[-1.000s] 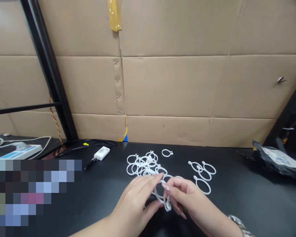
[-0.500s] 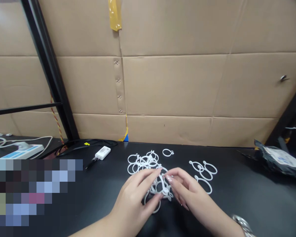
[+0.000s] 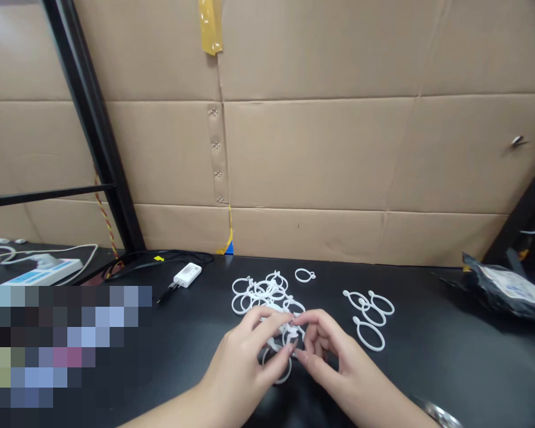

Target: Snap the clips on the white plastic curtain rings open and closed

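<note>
Between my two hands is a white plastic ring (image 3: 290, 330) with small end tabs, partly hidden by my fingers. My left hand (image 3: 247, 353) is closed, its fingers and thumb pinching the ring from the left. From the right, my right hand (image 3: 334, 353) curls in, its index fingertip and thumb meeting the same ring. A pile of similar white rings (image 3: 273, 286) lies beyond and below the hands, some overlapping. Right of my right hand rests a small group of rings (image 3: 355, 320). One single ring (image 3: 312, 275) lies farther back.
A white charger plug (image 3: 188, 275) and black cables (image 3: 178, 256) lie back left on the black table (image 3: 428, 356). Farther left is a white power strip (image 3: 49, 272). A dark plastic bag (image 3: 485, 284) sits at the right. A cardboard wall (image 3: 312, 154) stands behind.
The ring between my hands has turned and sits lower among my fingers. My right thumb has come down to meet my left thumb, with the right index finger above.
</note>
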`<act>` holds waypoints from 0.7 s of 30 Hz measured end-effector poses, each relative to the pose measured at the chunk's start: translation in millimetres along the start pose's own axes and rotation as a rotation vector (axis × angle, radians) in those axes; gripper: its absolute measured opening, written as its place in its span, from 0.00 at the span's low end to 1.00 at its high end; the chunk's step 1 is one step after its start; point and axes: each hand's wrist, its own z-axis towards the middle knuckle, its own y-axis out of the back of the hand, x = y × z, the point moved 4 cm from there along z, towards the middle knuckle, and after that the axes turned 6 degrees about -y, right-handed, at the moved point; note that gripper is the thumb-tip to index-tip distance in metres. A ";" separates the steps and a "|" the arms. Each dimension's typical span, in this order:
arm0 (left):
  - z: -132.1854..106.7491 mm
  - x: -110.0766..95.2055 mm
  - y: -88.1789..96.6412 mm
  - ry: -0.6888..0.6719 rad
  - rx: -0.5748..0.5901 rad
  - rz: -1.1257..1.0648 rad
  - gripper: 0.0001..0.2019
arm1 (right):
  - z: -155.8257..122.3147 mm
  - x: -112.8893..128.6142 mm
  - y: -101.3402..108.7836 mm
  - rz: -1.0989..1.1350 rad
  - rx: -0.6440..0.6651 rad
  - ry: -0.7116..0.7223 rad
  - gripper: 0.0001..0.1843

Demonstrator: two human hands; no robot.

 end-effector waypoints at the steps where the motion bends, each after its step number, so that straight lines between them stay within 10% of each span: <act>1: 0.0 -1.1 0.7 -0.016 -0.002 0.001 0.17 | 0.0 0.3 0.4 -0.004 -0.005 0.006 0.09; 21: 4.2 -6.4 5.7 0.007 0.036 -0.066 0.07 | -1.3 0.1 4.5 -0.272 -0.103 0.024 0.13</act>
